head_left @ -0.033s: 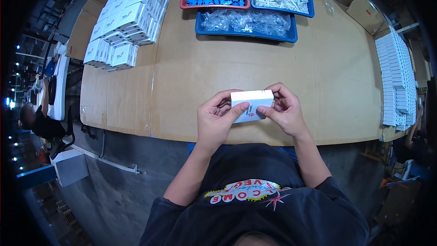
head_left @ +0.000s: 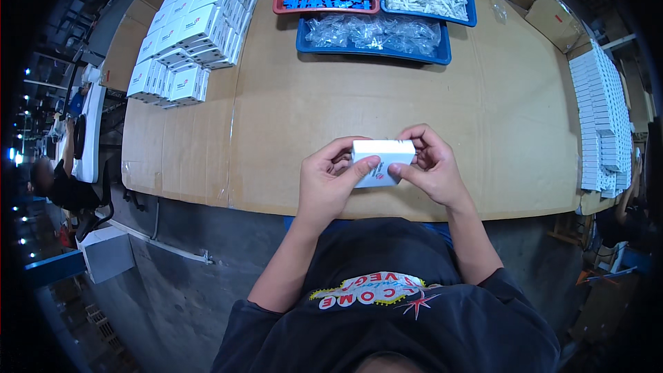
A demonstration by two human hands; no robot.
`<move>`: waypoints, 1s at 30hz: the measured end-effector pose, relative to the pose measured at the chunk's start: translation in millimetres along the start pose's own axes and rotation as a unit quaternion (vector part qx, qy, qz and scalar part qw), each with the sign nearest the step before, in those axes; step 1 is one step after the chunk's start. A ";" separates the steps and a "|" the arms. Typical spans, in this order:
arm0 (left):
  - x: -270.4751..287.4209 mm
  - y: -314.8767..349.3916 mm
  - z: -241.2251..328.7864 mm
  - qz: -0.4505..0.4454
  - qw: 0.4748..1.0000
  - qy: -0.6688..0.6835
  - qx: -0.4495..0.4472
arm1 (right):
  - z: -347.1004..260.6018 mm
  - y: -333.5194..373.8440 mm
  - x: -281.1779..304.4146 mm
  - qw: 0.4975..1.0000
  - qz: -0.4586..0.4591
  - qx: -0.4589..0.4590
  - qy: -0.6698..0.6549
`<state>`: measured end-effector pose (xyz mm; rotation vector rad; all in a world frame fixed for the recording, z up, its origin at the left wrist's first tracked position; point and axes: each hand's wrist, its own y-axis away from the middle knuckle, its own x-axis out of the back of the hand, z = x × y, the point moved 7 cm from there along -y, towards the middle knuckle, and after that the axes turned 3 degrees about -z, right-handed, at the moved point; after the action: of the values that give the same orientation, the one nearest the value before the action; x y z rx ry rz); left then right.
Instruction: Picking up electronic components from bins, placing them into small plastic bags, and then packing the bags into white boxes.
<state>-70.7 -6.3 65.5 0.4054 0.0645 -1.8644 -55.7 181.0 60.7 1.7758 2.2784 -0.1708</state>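
A small white cardboard box with dark print and a little red mark is held up over the near edge of the table. My left hand grips its left end, thumb flat on the printed face and fingers curled behind. At the other end, my right hand has its thumb on the same face, with the index finger by the top right corner. Most of the fingers behind the box are hidden.
The cardboard-covered table carries stacked white boxes at far left and piled white boxes at right. At the back stand a red tray of blue pieces, a blue tray of white pieces, and another blue tray of clear plastic.
The box has tilted slightly in my hands, so more of its top side shows. My right index finger has shifted a little along the top right corner.
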 end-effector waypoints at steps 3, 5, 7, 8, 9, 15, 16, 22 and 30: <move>-1.1 -2.6 -8.6 -0.036 0.996 -0.076 0.033 | -9.0 -3.4 -11.6 0.987 -0.070 -0.012 0.142; -7.4 -6.5 -6.0 -0.052 0.992 -0.113 0.006 | -3.4 -5.9 -6.4 0.986 -0.062 0.010 0.157; -4.9 -2.5 16.4 0.039 0.985 -0.103 -0.136 | 1.7 -4.3 1.2 0.997 -0.025 0.004 0.075; -0.2 -0.7 10.6 0.037 0.985 -0.103 -0.136 | 5.9 -3.0 7.4 1.000 0.010 -0.003 -0.010; 8.1 -0.1 -6.4 0.014 0.994 -0.044 -0.098 | 10.0 -2.7 5.6 0.998 -0.018 -0.003 -0.062; 1.2 5.5 -12.2 -0.031 0.994 -0.061 -0.085 | -2.5 -6.2 -7.6 0.990 -0.029 0.062 0.124; 2.2 5.8 -11.1 -0.032 0.994 -0.060 -0.084 | -4.8 -6.2 -6.9 0.989 -0.030 0.076 0.123; 0.3 7.3 3.1 -0.057 0.980 -0.166 -0.094 | -5.1 -2.6 -5.3 0.987 -0.030 0.099 0.120; -1.5 8.7 4.5 -0.065 0.976 -0.167 -0.124 | -16.2 1.9 -7.8 0.970 0.005 0.143 0.197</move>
<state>-63.3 -8.9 71.4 -0.0892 0.0947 -2.0000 -54.0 178.1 78.5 2.1254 2.6277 -0.1654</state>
